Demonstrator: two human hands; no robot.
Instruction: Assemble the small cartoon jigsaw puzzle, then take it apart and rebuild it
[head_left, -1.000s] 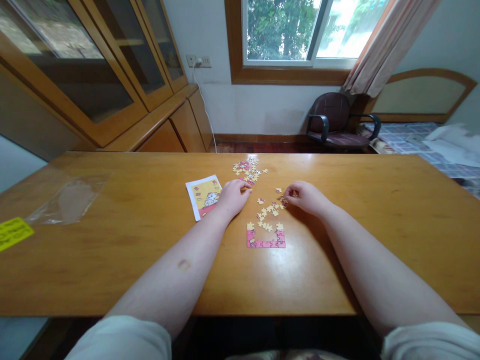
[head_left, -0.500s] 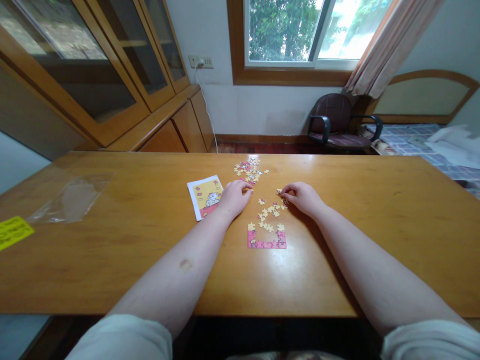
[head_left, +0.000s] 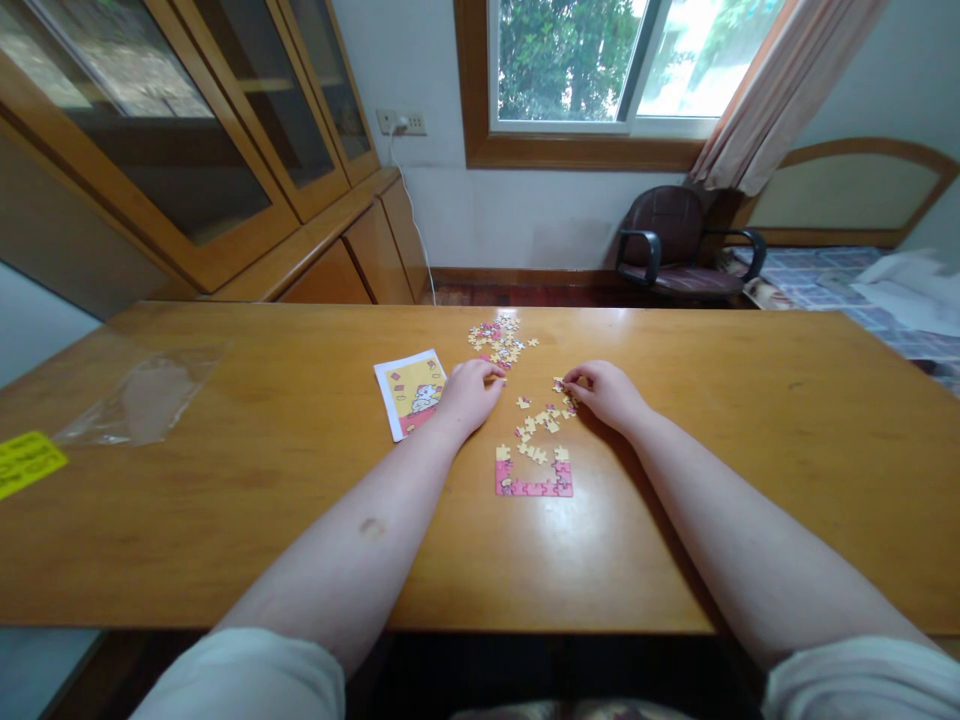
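Note:
My left hand [head_left: 472, 397] rests on the table right of a picture card [head_left: 412, 392], fingers pinched, with a small yellow puzzle piece just showing at the tips. Across from it, my right hand [head_left: 606, 394] has thumb and fingers closed at the edge of a yellow and dark puzzle piece [head_left: 558, 384]. Loose yellow pieces [head_left: 541, 420] lie between the hands and a joined puzzle border [head_left: 534, 489]. That border is U-shaped, pink along the bottom, with yellow pieces topping both sides. Beyond my left hand is a pile of mixed pieces [head_left: 501, 338].
A clear plastic bag [head_left: 150, 398] and a yellow label [head_left: 30, 463] lie at the left of the wooden table [head_left: 262, 520]. Past the table stand a glass-door cabinet [head_left: 300, 200], an armchair [head_left: 667, 240] and a bed [head_left: 825, 300].
My right hand has shifted very slightly, its fingertips a little to the right, uncovering more of the piece beside them. My left hand stays in place.

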